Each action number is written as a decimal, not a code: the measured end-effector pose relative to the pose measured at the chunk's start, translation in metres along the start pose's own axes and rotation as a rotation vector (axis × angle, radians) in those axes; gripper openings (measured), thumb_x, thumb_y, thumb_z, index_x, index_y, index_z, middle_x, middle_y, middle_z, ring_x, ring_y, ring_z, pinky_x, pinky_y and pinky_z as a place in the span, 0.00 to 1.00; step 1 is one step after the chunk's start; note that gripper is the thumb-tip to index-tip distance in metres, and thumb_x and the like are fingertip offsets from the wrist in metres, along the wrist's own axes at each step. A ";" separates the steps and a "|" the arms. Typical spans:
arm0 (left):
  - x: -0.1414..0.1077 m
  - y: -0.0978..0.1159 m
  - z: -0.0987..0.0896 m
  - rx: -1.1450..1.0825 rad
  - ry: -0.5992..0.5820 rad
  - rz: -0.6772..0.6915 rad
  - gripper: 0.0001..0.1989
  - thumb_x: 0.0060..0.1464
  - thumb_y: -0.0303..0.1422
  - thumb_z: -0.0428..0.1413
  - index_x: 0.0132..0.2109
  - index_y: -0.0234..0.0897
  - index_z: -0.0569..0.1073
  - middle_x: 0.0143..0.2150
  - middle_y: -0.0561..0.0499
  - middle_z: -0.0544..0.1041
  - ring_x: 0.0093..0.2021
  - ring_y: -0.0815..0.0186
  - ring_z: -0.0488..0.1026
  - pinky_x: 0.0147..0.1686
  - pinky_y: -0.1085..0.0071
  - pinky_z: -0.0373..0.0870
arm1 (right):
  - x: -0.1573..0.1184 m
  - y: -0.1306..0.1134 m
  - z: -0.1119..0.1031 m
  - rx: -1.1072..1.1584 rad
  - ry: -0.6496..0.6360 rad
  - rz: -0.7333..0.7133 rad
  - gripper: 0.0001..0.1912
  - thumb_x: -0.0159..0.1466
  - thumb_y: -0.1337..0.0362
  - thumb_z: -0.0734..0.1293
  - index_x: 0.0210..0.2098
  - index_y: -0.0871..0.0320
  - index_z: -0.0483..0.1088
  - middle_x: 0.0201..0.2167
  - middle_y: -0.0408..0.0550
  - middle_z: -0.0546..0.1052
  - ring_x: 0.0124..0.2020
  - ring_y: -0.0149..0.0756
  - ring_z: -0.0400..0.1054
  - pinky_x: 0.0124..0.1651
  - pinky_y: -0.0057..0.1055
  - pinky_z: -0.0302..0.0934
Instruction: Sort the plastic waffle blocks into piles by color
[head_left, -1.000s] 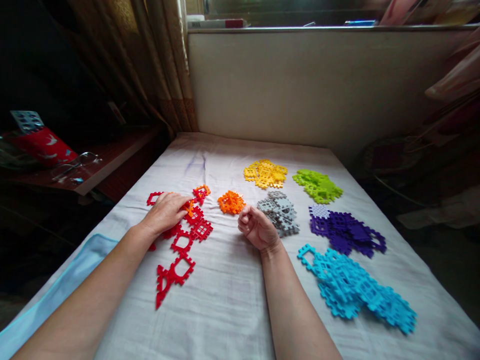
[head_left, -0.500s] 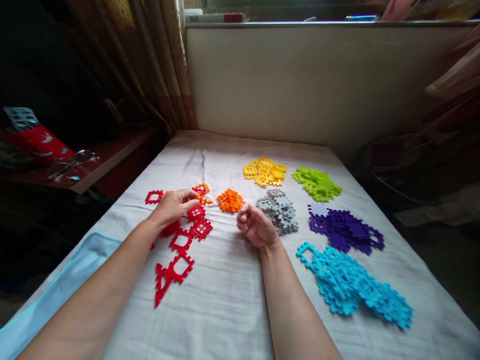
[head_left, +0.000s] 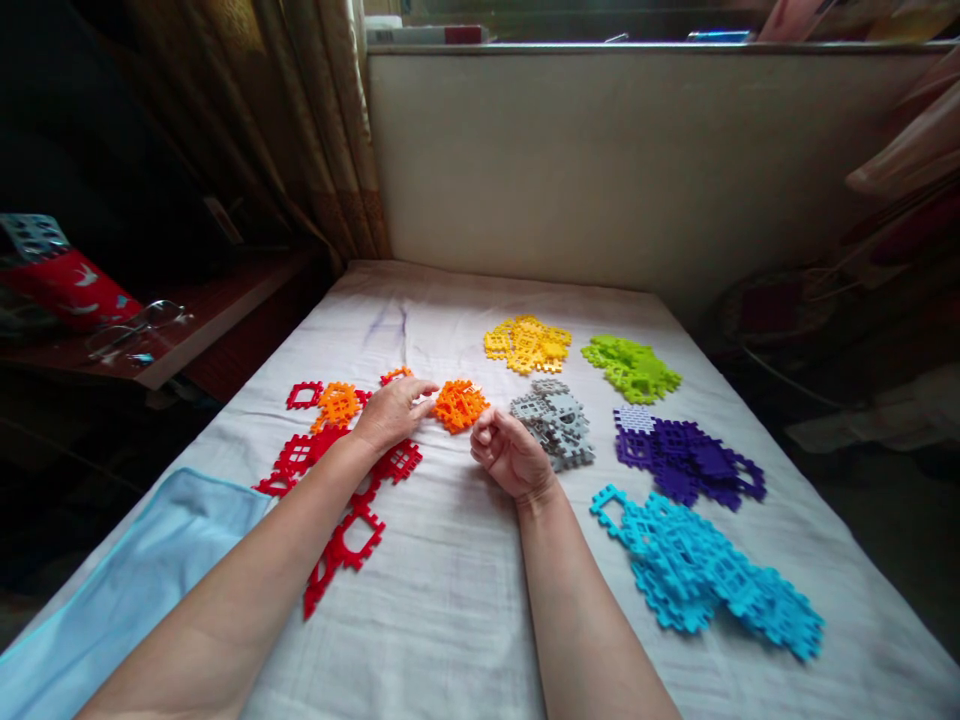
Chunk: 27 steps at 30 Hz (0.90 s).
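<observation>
My left hand (head_left: 395, 410) reaches over the red pieces (head_left: 358, 537), its fingertips beside the small orange pile (head_left: 460, 405). Its fingers are apart and nothing shows between them. My right hand (head_left: 510, 452) is curled closed between the orange pile and the grey pile (head_left: 559, 425); whatever its fingers may hold is hidden. More orange pieces (head_left: 337, 404) lie among the red ones at the left. Yellow pieces (head_left: 527, 345) are heaped behind the grey pile.
Green (head_left: 632, 367), purple (head_left: 686, 457) and light blue (head_left: 705, 560) piles line the right side of the cloth-covered surface (head_left: 450, 610). A blue cloth (head_left: 150, 570) lies at the left. Glasses (head_left: 142, 330) rest on a side shelf.
My left hand has moved right, from the orange piece near the red ones to the orange pile, and its fingers have opened. The orange pile looks slightly larger. My right hand has stayed put.
</observation>
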<state>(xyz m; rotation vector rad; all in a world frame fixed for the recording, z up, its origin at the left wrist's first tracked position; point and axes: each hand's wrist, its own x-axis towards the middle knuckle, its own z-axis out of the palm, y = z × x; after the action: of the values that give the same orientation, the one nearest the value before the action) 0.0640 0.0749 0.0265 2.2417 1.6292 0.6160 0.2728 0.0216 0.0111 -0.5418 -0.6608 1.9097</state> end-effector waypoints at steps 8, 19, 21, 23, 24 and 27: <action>-0.024 -0.030 -0.034 0.161 0.061 -0.095 0.16 0.57 0.38 0.50 0.46 0.40 0.78 0.48 0.46 0.80 0.50 0.58 0.75 0.54 0.62 0.69 | 0.001 0.002 -0.001 0.016 0.018 -0.001 0.12 0.55 0.56 0.74 0.27 0.59 0.72 0.19 0.39 0.70 0.19 0.23 0.58 0.22 0.21 0.52; -0.050 -0.084 -0.063 0.370 -0.053 -0.277 0.27 0.52 0.47 0.51 0.56 0.42 0.73 0.59 0.46 0.75 0.58 0.55 0.71 0.59 0.62 0.64 | 0.001 0.002 -0.002 0.007 0.013 0.006 0.12 0.57 0.57 0.73 0.27 0.58 0.72 0.19 0.40 0.70 0.19 0.24 0.58 0.21 0.21 0.52; -0.051 -0.085 -0.062 0.381 -0.055 -0.290 0.27 0.52 0.46 0.50 0.56 0.41 0.73 0.58 0.45 0.75 0.58 0.53 0.71 0.58 0.61 0.65 | 0.001 0.002 -0.001 0.007 0.015 0.007 0.11 0.57 0.57 0.73 0.27 0.58 0.72 0.19 0.40 0.70 0.19 0.24 0.58 0.22 0.21 0.52; -0.050 -0.083 -0.063 0.379 -0.052 -0.298 0.27 0.52 0.46 0.51 0.56 0.40 0.73 0.58 0.43 0.76 0.57 0.52 0.72 0.58 0.59 0.66 | 0.000 0.001 -0.001 0.008 0.017 0.007 0.11 0.57 0.57 0.73 0.27 0.58 0.72 0.19 0.40 0.70 0.19 0.24 0.58 0.22 0.21 0.52; -0.049 -0.082 -0.064 0.368 -0.048 -0.300 0.27 0.52 0.46 0.51 0.56 0.39 0.74 0.57 0.43 0.76 0.57 0.51 0.72 0.57 0.59 0.66 | 0.000 0.001 -0.001 0.009 0.016 0.007 0.11 0.57 0.57 0.73 0.27 0.58 0.72 0.19 0.40 0.70 0.19 0.24 0.58 0.22 0.21 0.52; -0.045 -0.073 -0.068 0.307 0.001 -0.301 0.27 0.51 0.47 0.53 0.55 0.40 0.74 0.56 0.45 0.77 0.55 0.53 0.73 0.57 0.61 0.67 | 0.001 0.002 -0.001 0.014 0.009 0.007 0.12 0.56 0.57 0.74 0.27 0.58 0.72 0.19 0.40 0.70 0.19 0.23 0.58 0.22 0.21 0.52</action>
<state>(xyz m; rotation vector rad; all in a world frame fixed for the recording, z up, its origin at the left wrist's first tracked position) -0.0422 0.0541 0.0424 2.1206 2.1301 0.3060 0.2723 0.0221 0.0087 -0.5437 -0.6406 1.9159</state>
